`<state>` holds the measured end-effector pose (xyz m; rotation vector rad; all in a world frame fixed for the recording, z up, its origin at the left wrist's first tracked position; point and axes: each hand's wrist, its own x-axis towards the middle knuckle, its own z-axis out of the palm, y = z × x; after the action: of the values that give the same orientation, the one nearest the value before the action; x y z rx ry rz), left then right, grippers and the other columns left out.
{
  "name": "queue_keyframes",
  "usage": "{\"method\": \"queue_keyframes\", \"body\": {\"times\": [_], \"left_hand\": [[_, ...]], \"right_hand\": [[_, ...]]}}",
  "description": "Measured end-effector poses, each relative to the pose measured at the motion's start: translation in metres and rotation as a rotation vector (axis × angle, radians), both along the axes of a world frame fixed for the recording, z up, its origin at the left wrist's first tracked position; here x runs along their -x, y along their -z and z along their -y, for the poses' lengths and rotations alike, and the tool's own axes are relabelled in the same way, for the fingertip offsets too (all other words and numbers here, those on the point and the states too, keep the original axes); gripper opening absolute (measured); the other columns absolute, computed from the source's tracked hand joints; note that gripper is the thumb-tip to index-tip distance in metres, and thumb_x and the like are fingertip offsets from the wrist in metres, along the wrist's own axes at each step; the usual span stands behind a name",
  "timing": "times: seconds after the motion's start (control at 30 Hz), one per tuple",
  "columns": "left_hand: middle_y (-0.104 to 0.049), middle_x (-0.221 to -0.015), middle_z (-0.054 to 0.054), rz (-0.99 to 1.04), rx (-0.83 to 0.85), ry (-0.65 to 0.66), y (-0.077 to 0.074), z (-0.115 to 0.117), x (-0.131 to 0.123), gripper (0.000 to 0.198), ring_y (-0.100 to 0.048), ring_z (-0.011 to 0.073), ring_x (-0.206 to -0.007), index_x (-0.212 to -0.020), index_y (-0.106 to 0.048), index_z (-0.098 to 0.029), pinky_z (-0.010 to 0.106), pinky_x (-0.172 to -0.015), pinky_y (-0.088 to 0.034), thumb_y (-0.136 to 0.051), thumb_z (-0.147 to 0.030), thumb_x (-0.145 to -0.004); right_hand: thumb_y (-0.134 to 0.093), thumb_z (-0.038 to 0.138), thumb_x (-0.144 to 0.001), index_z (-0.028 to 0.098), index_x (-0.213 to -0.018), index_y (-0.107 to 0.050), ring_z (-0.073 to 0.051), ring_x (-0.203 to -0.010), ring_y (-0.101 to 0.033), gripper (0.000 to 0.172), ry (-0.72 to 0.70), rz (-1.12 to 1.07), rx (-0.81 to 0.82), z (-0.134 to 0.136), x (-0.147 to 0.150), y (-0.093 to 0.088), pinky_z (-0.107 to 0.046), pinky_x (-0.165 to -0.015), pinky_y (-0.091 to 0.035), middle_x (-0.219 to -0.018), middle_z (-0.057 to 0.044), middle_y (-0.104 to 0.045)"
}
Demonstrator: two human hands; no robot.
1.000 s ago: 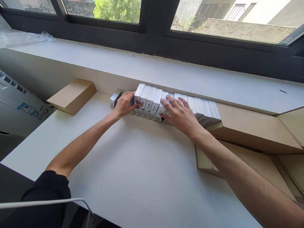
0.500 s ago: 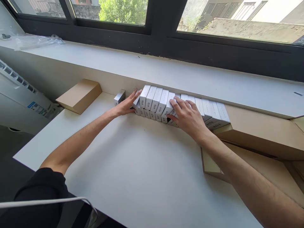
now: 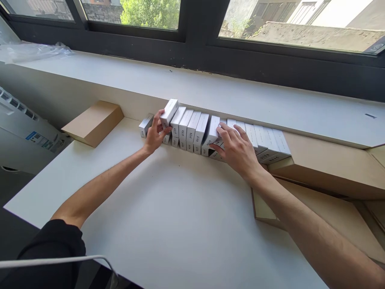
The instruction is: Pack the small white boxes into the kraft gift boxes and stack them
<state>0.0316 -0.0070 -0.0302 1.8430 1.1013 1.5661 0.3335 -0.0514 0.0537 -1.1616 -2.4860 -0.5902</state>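
Note:
A row of several small white boxes (image 3: 192, 128) leans along the back of the white table (image 3: 168, 224), against the ledge. My left hand (image 3: 154, 135) grips the leftmost white box (image 3: 169, 111) and holds it raised above the row's left end. My right hand (image 3: 237, 149) rests on the middle of the row, fingers bent around a box (image 3: 214, 127) there. One more small box (image 3: 146, 125) lies alone just left of my left hand.
A flat brown cardboard box (image 3: 92, 121) lies at the table's back left. Larger brown cartons (image 3: 325, 168) sit at the right, touching the row's end. A wide white windowsill (image 3: 240, 96) runs behind, with clear plastic wrap (image 3: 30, 51) at its far left.
My left hand went from lying flat at the row's left end to gripping the end box and lifting it. My right hand stayed on the row's middle.

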Motion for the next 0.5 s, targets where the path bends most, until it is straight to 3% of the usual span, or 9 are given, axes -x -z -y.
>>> {"method": "queue_keyframes", "body": {"times": [0.27,0.5], "left_hand": [[-0.059,-0.142,0.011,-0.147,-0.024,-0.117,0.002,0.012,-0.019,0.08,-0.065,0.025,-0.111,-0.157,-0.02,-0.031,0.039,-0.089,-0.057,-0.066,-0.033,-0.091],[-0.064,-0.135,0.013,-0.064,0.029,0.027,-0.002,0.012,-0.018,0.08,-0.067,0.0191,-0.101,-0.159,-0.017,-0.028,0.032,-0.084,-0.057,-0.062,-0.036,-0.094]], "right_hand": [[-0.053,0.03,-0.097,0.02,-0.146,-0.035,-0.034,-0.132,-0.049,0.053,0.019,0.049,0.06,-0.001,0.005,-0.009,-0.055,-0.114,-0.03,-0.153,-0.021,-0.042],[-0.056,0.035,-0.095,0.02,-0.146,-0.03,-0.034,-0.137,-0.044,0.06,0.057,0.12,0.116,-0.008,0.006,-0.012,-0.055,-0.115,-0.026,-0.153,-0.02,-0.042]]}}
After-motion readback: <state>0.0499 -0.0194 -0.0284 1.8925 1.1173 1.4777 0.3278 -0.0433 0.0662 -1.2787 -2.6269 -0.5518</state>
